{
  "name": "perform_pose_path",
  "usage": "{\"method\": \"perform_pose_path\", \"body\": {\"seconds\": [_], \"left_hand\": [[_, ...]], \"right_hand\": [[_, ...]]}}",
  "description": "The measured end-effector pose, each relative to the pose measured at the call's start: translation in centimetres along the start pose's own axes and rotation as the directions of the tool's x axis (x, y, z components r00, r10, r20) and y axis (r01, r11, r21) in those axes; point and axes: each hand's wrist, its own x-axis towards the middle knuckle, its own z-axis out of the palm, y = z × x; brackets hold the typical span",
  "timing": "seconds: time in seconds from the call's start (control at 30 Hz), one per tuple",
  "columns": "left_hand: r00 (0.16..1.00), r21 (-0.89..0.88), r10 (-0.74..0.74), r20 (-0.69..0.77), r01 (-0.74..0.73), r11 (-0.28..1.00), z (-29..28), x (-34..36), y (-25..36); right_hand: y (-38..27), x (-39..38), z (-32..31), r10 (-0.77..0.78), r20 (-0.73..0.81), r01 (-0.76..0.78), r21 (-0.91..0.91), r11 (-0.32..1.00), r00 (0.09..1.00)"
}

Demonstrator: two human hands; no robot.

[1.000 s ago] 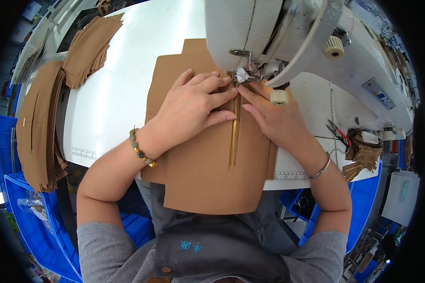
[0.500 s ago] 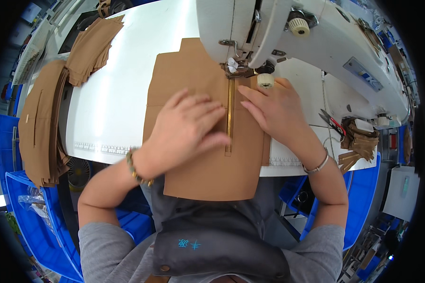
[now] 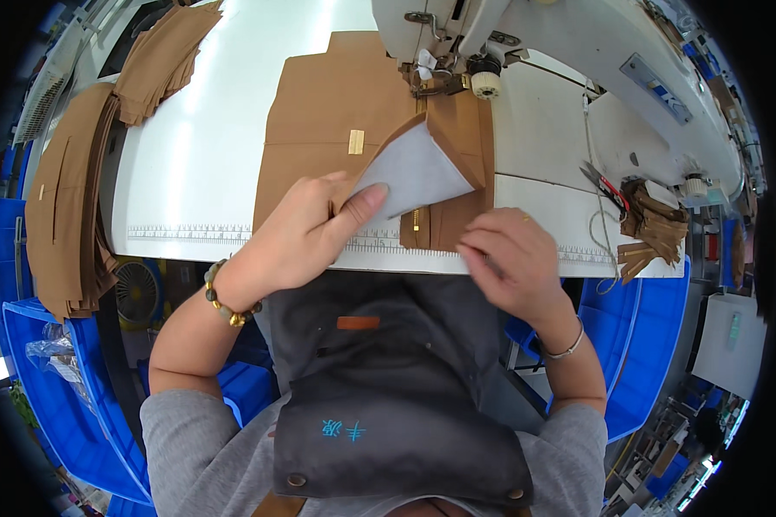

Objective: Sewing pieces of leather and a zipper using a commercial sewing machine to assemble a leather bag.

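Note:
My left hand (image 3: 306,228) pinches the lower edge of a brown leather-like panel (image 3: 306,103) between thumb and fingers. That edge is turned up and back, baring its pale grey underside (image 3: 422,168). Beneath the fold show a gold-toothed zipper (image 3: 416,220) and a brown strip beside it. To the right of the zipper's near end is my right hand (image 3: 513,258), its fingers loosely bent and slightly blurred, with nothing visible in them. The panel's far part lies under the presser foot (image 3: 435,84) of a white sewing machine (image 3: 569,39).
Stacks of brown cut pieces (image 3: 65,207) lie at the table's left. Red-handled thread snips (image 3: 605,185) and a bundle of brown scraps (image 3: 655,224) lie at the right. A printed ruler (image 3: 181,233) runs along the near table edge, with blue bins (image 3: 56,388) below.
My left hand has taken hold of the panel's near edge and folded it up, uncovering its pale underside. My right hand has moved nearer to me, away from the presser foot. The view has shifted.

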Motion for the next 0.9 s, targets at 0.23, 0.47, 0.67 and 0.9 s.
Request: {"method": "perform_pose_path", "body": {"seconds": [0.23,0.47,0.67,0.9], "left_hand": [[0.977,-0.118,0.167,-0.129,-0.183,0.976,0.8,-0.1,-0.5],[0.984,-0.123,0.150,-0.097,-0.161,0.979,0.8,-0.1,-0.8],[0.986,-0.134,0.153,-0.065,-0.161,0.978,0.9,-0.1,-0.9],[0.843,0.511,0.530,-0.091,-0.417,0.751,3.4,-2.6,-0.2]], "right_hand": [[-1.1,1.4,2.8,-0.148,0.089,0.157,-0.095,0.983,0.985],[-1.3,1.4,3.6,-0.187,0.064,0.195,-0.156,0.968,0.980],[-1.3,1.0,3.8,-0.179,0.065,0.187,-0.157,0.970,0.982],[-1.4,-2.2,4.3,0.000,0.043,0.000,-0.003,1.000,0.999]]}}
